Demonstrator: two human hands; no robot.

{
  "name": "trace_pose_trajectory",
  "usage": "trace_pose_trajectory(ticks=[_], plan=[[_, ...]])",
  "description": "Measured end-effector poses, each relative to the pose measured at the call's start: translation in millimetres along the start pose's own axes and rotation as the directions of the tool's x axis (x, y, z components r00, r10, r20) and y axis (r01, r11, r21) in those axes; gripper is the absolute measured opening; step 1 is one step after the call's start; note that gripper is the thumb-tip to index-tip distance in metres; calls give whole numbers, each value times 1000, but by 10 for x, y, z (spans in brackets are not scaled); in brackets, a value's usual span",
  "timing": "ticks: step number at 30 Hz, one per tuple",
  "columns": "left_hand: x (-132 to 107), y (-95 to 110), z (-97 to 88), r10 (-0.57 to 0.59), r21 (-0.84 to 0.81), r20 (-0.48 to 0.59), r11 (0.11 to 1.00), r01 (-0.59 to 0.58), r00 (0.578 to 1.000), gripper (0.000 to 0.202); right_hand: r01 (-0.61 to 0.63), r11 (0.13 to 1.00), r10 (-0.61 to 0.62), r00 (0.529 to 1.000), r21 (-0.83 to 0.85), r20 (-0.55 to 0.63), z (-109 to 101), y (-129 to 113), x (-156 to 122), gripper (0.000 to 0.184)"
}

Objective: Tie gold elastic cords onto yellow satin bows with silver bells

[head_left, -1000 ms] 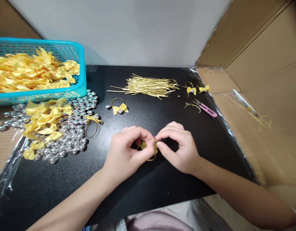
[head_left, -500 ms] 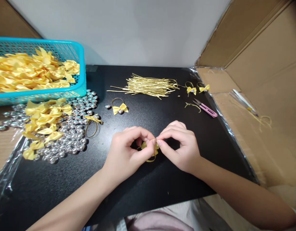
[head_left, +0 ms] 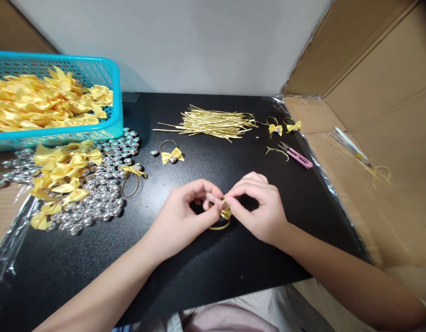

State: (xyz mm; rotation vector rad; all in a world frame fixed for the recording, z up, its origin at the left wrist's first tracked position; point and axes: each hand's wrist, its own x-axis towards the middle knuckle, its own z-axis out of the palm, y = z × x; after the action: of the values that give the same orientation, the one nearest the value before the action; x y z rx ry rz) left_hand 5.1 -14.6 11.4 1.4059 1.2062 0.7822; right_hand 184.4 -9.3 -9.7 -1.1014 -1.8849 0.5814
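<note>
My left hand (head_left: 190,210) and my right hand (head_left: 256,207) meet at the middle of the black table, thumb and forefinger of each closed in a pinch. Between them is a yellow ribbon bow (head_left: 227,214) with a loop of gold cord (head_left: 220,226) hanging toward me. Both fingertips pinch the cord just above the bow; the exact grip is partly hidden by my fingers. Left of my hands lie a bow on a cord loop (head_left: 134,172) and, farther back, another bow with a silver bead (head_left: 173,157). A single silver bead (head_left: 154,152) rests beside that one.
A turquoise basket (head_left: 115,99) of yellow bows stands at the back left. Before it lie many silver beads (head_left: 104,198) and loose bows (head_left: 66,170). Gold cords (head_left: 216,122) lie at the back; pink thread snips (head_left: 298,157) and two finished-looking bows (head_left: 275,129) are at right.
My left hand has shifted slightly right and tilted, and the bow has turned under my fingertips, moving a little right with its loop. Both hands stay pinched together.
</note>
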Motion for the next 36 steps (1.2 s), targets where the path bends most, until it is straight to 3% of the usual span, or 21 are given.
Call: trace_pose_trajectory(ticks=[18,36], plan=[[5,-3,-4,21,23,-70,1000,-19,997,6,63,998,-62,998,-27,21,-20,6,6,12],[7,-4,-49,-50,-11,-27,999,49,998,16,37,997,-35,999,-64,41,-7,7,2,15]])
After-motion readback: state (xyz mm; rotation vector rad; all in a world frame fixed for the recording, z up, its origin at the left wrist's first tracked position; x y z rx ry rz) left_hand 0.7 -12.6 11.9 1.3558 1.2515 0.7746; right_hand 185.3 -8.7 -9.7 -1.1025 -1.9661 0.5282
